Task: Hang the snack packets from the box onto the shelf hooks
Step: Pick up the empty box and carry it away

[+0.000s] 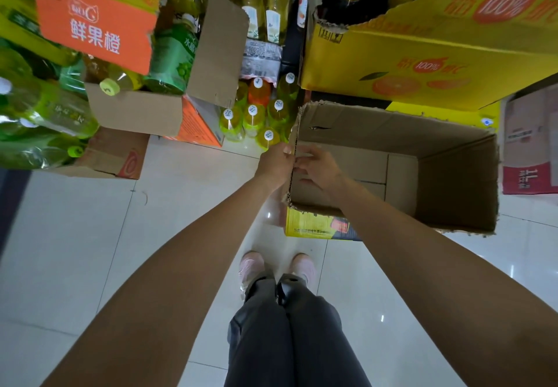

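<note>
— How are the hands placed?

— The left hand (pixel 276 163) is seen outside the near-left wall of the cardboard box (pixel 453 181), its fingers curled round the torn rim. The right hand (pixel 317 167) is reached inside, just past that same rim, with thumb and fingers brought together as if pinching; what is pinched cannot be made out.

— And what is held in the box?

— Only bare flaps are shown on its floor; no snack packets can be seen. A yellow carton (pixel 314 226) is partly covered by the box.

— What else is contained nearby?

— Yellow-capped dark bottles are held in a torn yellow case (pixel 422 54). Green bottles (pixel 45 115) are stacked in opened cartons at left, under an orange carton (pixel 96 21). White-capped bottles (pixel 253 118) are stood on the floor between.

— The room?

— Glossy pale floor tiles (pixel 75 250) are seen, with pink shoes (pixel 250 266) and grey trousers below. Any shelf hooks are outside the view.
</note>
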A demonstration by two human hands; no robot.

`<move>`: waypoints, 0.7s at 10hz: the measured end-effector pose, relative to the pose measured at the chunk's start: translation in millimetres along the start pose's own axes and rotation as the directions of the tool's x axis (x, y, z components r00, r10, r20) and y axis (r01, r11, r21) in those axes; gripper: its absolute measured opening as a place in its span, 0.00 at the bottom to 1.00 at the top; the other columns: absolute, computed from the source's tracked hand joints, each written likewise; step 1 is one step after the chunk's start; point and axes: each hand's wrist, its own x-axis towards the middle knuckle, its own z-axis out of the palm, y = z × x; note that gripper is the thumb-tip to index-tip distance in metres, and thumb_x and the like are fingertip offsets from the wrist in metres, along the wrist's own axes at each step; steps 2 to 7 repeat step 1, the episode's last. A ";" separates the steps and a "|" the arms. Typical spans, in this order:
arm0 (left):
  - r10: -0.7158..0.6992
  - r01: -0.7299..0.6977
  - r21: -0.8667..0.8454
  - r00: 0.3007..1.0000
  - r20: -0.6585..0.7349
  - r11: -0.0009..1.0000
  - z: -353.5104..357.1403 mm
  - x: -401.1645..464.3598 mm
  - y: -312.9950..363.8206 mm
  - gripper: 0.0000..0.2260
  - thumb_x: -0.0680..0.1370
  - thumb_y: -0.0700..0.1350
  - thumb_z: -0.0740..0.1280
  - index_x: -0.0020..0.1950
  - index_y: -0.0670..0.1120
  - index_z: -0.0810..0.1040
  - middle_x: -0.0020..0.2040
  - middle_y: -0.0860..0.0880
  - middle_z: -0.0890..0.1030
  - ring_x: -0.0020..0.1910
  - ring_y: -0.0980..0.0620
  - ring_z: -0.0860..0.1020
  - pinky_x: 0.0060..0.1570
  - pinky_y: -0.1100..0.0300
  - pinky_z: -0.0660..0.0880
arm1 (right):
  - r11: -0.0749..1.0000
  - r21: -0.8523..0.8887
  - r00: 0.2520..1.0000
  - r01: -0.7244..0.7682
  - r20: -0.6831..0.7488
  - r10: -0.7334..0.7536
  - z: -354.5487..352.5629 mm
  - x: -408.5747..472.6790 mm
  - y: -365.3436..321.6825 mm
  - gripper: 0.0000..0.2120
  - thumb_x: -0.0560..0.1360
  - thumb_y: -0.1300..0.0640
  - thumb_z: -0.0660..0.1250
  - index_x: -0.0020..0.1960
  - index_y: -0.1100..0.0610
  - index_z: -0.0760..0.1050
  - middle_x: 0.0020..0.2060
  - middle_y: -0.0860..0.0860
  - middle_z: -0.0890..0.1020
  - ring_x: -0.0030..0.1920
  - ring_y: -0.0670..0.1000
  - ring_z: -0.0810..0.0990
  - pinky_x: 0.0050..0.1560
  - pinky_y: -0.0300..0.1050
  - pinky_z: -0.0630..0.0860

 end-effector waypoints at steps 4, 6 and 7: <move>-0.024 0.022 -0.094 0.999 -0.024 0.995 -13.0 -20.1 10.2 0.13 0.79 0.40 0.59 0.61 0.40 0.75 0.59 0.41 0.78 0.57 0.41 0.77 0.55 0.57 0.72 | 0.999 0.046 0.998 -0.028 -0.050 0.030 -9.5 -21.1 -3.1 0.13 0.77 0.70 0.57 0.59 0.70 0.73 0.40 0.57 0.76 0.36 0.52 0.76 0.39 0.44 0.71; -0.024 0.022 -0.094 0.999 -0.024 0.995 -13.0 -20.1 10.2 0.13 0.79 0.40 0.59 0.61 0.40 0.75 0.59 0.41 0.78 0.57 0.41 0.77 0.55 0.57 0.72 | 0.999 0.046 0.998 -0.028 -0.050 0.030 -9.5 -21.1 -3.1 0.13 0.77 0.70 0.57 0.59 0.70 0.73 0.40 0.57 0.76 0.36 0.52 0.76 0.39 0.44 0.71; -0.024 0.022 -0.094 0.999 -0.024 0.995 -13.0 -20.1 10.2 0.13 0.79 0.40 0.59 0.61 0.40 0.75 0.59 0.41 0.78 0.57 0.41 0.77 0.55 0.57 0.72 | 0.999 0.046 0.998 -0.028 -0.050 0.030 -9.5 -21.1 -3.1 0.13 0.77 0.70 0.57 0.59 0.70 0.73 0.40 0.57 0.76 0.36 0.52 0.76 0.39 0.44 0.71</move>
